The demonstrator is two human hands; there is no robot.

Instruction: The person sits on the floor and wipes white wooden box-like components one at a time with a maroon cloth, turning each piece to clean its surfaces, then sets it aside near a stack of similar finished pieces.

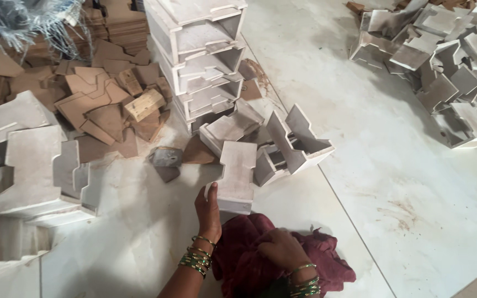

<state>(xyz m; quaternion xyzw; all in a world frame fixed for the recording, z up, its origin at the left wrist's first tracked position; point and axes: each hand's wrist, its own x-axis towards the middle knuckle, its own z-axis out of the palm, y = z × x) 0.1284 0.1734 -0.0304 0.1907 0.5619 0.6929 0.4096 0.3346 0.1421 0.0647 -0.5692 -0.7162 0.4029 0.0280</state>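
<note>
The left hand [208,207] steadies a white block [236,175] on the floor [393,165], fingers curled against its near edge. Just right, the right hand [282,249] clenches a maroon cloth [327,264], ready for wiping.

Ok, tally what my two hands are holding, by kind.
White block, held by left hand: 1
Maroon cloth, gripped by right hand: 1
Total: 2
</note>
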